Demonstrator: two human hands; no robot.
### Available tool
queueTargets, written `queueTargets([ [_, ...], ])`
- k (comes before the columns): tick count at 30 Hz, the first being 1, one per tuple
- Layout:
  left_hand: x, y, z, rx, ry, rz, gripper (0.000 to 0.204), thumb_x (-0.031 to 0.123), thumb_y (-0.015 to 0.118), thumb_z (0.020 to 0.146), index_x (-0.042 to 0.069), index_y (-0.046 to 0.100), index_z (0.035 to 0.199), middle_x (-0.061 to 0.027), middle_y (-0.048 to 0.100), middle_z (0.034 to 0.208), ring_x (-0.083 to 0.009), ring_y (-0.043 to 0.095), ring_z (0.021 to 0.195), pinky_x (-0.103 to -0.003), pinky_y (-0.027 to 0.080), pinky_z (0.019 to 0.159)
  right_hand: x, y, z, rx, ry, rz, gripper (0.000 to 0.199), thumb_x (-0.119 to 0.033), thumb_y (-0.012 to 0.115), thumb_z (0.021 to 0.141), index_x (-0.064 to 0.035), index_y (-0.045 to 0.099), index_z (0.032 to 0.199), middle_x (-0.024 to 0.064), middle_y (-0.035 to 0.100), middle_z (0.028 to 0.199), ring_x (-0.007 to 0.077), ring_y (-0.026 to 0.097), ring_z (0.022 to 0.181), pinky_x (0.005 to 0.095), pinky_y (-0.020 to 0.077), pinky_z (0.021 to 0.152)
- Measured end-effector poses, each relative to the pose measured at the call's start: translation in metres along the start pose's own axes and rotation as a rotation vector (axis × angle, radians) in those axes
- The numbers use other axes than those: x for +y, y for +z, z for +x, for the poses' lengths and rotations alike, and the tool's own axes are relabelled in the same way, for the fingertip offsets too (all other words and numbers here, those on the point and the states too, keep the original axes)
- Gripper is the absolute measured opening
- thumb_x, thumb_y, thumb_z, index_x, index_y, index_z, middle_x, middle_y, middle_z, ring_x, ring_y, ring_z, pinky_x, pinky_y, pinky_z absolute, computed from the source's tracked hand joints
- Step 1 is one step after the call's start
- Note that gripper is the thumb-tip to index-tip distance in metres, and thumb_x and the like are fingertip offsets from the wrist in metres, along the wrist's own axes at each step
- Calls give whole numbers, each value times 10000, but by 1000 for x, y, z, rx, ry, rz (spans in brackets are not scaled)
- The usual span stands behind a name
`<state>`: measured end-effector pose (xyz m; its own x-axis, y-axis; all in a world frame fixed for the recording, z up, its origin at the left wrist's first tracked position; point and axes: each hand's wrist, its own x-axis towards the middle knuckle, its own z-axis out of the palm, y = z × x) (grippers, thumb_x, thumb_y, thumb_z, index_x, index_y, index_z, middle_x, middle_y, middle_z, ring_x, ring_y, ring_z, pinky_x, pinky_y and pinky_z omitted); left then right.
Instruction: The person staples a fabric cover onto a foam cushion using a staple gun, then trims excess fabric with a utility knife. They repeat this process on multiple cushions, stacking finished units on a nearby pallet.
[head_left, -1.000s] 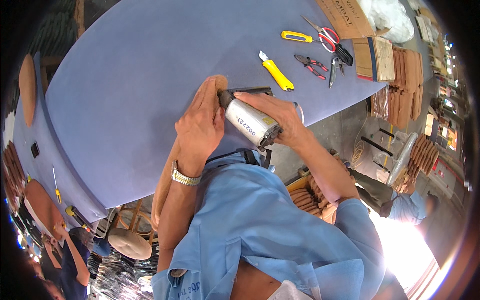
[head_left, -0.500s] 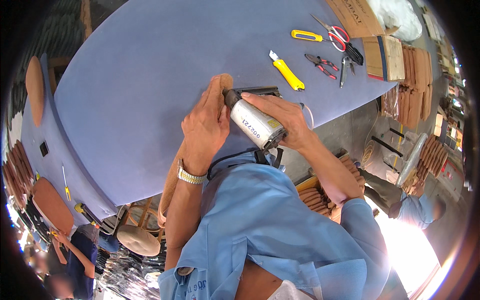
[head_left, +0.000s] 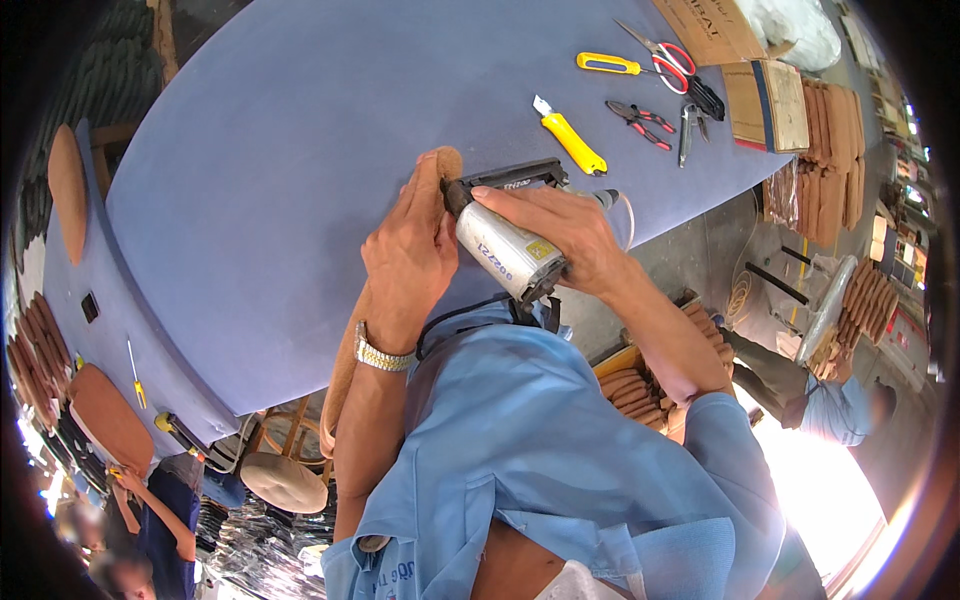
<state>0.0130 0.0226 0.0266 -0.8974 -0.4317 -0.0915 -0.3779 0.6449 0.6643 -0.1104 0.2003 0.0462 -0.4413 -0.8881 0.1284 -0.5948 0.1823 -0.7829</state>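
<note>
My right hand [head_left: 568,232] is wrapped round a pneumatic staple gun [head_left: 500,245] with a silver body, a black nose and a long black magazine. The gun's nose rests at, or very close to, the edge of a brown fabric-covered padded panel [head_left: 450,162]. That panel stands on edge between my left forearm and the table, and much of it is hidden. My left hand [head_left: 408,245] grips its upper end, fingers pointing away from me. An air hose runs off the gun's far right end.
On the blue-covered table [head_left: 270,180] lie a yellow utility knife [head_left: 572,143], a yellow-handled screwdriver [head_left: 608,64], scissors [head_left: 674,66] and red-handled pliers [head_left: 640,122]. A cardboard box [head_left: 710,30] stands at the far right. Co-workers are at lower left and right; a round padded stool [head_left: 285,482] is at left.
The staple gun has turned slightly in my right hand, so more of its black magazine shows. My left hand stays on the panel's end.
</note>
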Motion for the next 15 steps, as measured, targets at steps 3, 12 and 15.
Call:
queueTargets([
  [3, 2, -7, 2, -54, -46, 7, 667, 32, 684, 851, 87, 491, 1487, -160, 691, 1293, -341, 730, 1021, -442, 613, 760, -4, -4, 7, -42, 52, 51, 747, -69, 827, 711, -83, 607, 1425, 158, 712, 1244, 342, 709, 1069, 401, 574, 879],
  [12, -3, -6, 4, 23, 46, -12, 649, 55, 676, 859, 64, 492, 1482, -155, 718, 1195, -337, 738, 939, -440, 608, 733, -3, -4, 15, -26, 150, 208, 799, -55, 839, 662, -134, 602, 1421, 133, 709, 1233, 364, 686, 1086, 416, 555, 928],
  [15, -2, -5, 4, 26, 48, -14, 638, 65, 672, 863, 59, 494, 1476, -154, 722, 1165, -336, 737, 929, -437, 606, 724, -1, -4, 16, -36, 174, 228, 771, -46, 827, 670, -124, 614, 1408, 140, 699, 1279, 366, 681, 1115, 419, 546, 961],
])
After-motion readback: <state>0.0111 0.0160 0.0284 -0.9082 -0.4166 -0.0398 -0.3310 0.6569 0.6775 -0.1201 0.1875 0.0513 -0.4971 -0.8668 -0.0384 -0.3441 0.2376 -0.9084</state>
